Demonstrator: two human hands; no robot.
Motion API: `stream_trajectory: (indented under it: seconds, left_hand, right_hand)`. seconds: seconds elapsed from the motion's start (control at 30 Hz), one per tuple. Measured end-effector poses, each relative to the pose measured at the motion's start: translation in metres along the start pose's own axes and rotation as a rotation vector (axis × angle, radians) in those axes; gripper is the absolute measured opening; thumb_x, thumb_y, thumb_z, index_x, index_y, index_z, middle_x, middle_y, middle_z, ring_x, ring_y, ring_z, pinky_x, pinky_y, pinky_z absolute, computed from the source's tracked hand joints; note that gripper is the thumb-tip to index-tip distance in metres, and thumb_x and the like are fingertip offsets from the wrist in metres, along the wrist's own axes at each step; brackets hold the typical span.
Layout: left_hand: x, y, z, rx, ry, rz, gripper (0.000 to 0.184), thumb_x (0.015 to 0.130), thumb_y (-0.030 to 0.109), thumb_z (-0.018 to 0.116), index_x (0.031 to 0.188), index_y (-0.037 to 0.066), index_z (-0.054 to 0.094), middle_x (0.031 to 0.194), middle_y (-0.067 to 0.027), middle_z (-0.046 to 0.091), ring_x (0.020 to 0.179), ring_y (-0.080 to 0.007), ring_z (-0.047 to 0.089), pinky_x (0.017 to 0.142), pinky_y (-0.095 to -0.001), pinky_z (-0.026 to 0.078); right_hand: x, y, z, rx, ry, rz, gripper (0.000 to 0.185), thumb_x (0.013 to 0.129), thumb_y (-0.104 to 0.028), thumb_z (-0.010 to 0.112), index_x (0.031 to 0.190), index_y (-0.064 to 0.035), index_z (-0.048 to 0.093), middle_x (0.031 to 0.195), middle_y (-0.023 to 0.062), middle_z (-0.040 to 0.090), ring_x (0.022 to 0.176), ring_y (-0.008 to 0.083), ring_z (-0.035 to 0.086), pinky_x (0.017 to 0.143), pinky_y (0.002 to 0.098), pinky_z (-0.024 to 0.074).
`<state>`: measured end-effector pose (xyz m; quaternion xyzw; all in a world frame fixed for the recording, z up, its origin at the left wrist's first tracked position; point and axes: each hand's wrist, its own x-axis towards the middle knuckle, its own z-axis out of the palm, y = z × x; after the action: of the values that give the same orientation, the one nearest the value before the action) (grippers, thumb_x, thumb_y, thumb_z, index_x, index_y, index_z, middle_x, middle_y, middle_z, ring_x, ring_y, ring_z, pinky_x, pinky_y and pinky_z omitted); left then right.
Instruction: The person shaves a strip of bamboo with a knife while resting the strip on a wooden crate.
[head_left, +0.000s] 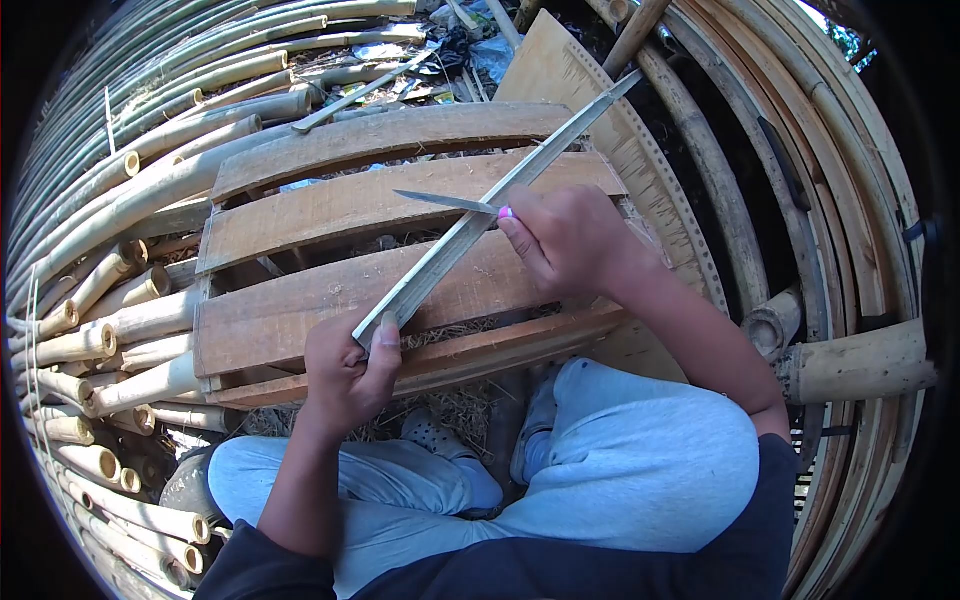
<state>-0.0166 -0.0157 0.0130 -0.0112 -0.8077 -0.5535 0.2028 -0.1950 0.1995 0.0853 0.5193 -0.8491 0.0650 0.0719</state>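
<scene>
Slanting from the left grip (350, 362), the strip (437, 266) passes the knife (440, 200)

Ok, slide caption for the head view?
Left hand grips the near end of a bamboo strip while the right hand holds a knife at the strip's middle, over a slatted wooden bench.

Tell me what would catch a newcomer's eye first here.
Most striking is the long pale strip slanting above the slatted wooden platform at the centre, its near end in the left hand. Next comes the knife in the right hand, its blade pointing toward the picture's left. Stacked bamboo poles crowd the left side.
</scene>
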Motion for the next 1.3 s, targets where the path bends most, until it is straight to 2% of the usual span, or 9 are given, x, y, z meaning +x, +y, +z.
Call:
stream_trajectory:
  seconds: [0.1, 0.37, 0.47, 0.57, 0.73, 0.83, 1.03, 1.1, 1.3]
  left_hand:
    - [-0.001, 0.001, 0.002, 0.016, -0.005, 0.042, 0.016, 0.096, 0.013, 0.060, 0.090, -0.002, 0.065, 0.060, -0.0110, 0.049, 0.050, -0.0245, 0.048, 0.051, -0.0351, 0.040]
    - [-0.001, -0.002, 0.000, 0.013, -0.017, 0.038, 0.016, 0.095, 0.012, 0.060, 0.086, -0.001, 0.062, 0.059, -0.0104, 0.048, 0.050, -0.0246, 0.048, 0.051, -0.0346, 0.040]
    - [-0.001, 0.000, 0.000, -0.003, -0.045, 0.023, 0.017, 0.095, 0.013, 0.060, 0.085, -0.001, 0.062, 0.059, -0.0102, 0.048, 0.050, -0.0244, 0.048, 0.051, -0.0341, 0.040]
    - [0.000, -0.001, 0.000, -0.014, -0.040, 0.067, 0.017, 0.095, 0.013, 0.059, 0.085, -0.001, 0.061, 0.059, -0.0104, 0.048, 0.049, -0.0247, 0.047, 0.051, -0.0341, 0.040]
    - [-0.001, -0.008, -0.002, -0.027, -0.013, 0.008, 0.017, 0.095, 0.013, 0.059, 0.090, -0.003, 0.065, 0.059, -0.0103, 0.048, 0.050, -0.0241, 0.048, 0.051, -0.0339, 0.039]
    - [0.000, -0.003, 0.004, -0.011, -0.014, 0.088, 0.019, 0.096, 0.014, 0.060, 0.095, -0.004, 0.067, 0.059, -0.0092, 0.047, 0.049, -0.0207, 0.045, 0.050, -0.0327, 0.038]
    - [-0.001, -0.006, -0.005, -0.103, 0.016, -0.084, 0.020, 0.097, 0.013, 0.059, 0.097, -0.004, 0.067, 0.059, -0.0083, 0.049, 0.051, -0.0174, 0.046, 0.051, -0.0325, 0.038]
    - [0.000, 0.003, -0.002, -0.055, 0.008, -0.051, 0.020, 0.098, 0.014, 0.058, 0.097, -0.004, 0.067, 0.060, -0.0081, 0.049, 0.051, -0.0172, 0.045, 0.052, -0.0331, 0.038]
    - [0.002, 0.005, 0.000, 0.012, -0.080, -0.041, 0.019, 0.097, 0.014, 0.058, 0.090, -0.002, 0.063, 0.061, -0.0091, 0.049, 0.053, -0.0186, 0.046, 0.053, -0.0326, 0.040]
  right_hand:
    - [0.002, 0.066, 0.010, -0.177, 0.089, 0.296, 0.029, 0.101, -0.026, 0.051, 0.083, -0.0048, 0.060, 0.060, 0.0188, 0.061, 0.058, 0.0381, 0.065, 0.058, 0.0479, 0.0528]
    - [0.000, 0.023, 0.000, -0.086, 0.048, -0.062, 0.028, 0.099, -0.025, 0.054, 0.080, -0.0055, 0.056, 0.059, 0.0161, 0.060, 0.057, 0.0361, 0.064, 0.055, 0.0475, 0.0507]
    - [0.004, 0.102, 0.007, -0.400, 0.014, 0.501, 0.032, 0.102, -0.028, 0.049, 0.084, -0.0052, 0.063, 0.067, 0.0182, 0.065, 0.063, 0.0365, 0.067, 0.058, 0.0478, 0.0537]
    - [-0.006, 0.126, -0.002, -0.418, -0.043, 0.543, 0.034, 0.103, -0.028, 0.046, 0.088, -0.0044, 0.066, 0.071, 0.0194, 0.067, 0.066, 0.0379, 0.068, 0.062, 0.0487, 0.0554]
    - [-0.002, 0.034, -0.002, -0.038, 0.014, 0.042, 0.033, 0.102, -0.027, 0.049, 0.084, -0.0034, 0.064, 0.069, 0.0196, 0.065, 0.069, 0.0397, 0.067, 0.063, 0.0494, 0.0534]
    - [0.000, 0.084, 0.003, -0.125, 0.009, 0.248, 0.033, 0.102, -0.028, 0.051, 0.083, -0.0038, 0.063, 0.069, 0.0190, 0.065, 0.069, 0.0392, 0.066, 0.063, 0.0493, 0.0524]
    - [0.010, 0.041, 0.003, -0.117, 0.053, 0.201, 0.033, 0.101, -0.029, 0.052, 0.082, -0.0042, 0.061, 0.065, 0.0177, 0.063, 0.062, 0.0381, 0.065, 0.059, 0.0486, 0.0513]
    - [0.005, 0.017, 0.003, 0.002, 0.006, -0.064, 0.034, 0.102, -0.029, 0.051, 0.081, -0.0042, 0.060, 0.064, 0.0171, 0.063, 0.062, 0.0374, 0.065, 0.059, 0.0474, 0.0518]
    - [0.010, 0.097, 0.007, -0.103, 0.074, 0.135, 0.035, 0.102, -0.030, 0.051, 0.080, -0.0049, 0.062, 0.062, 0.0169, 0.063, 0.058, 0.0365, 0.064, 0.059, 0.0463, 0.0524]
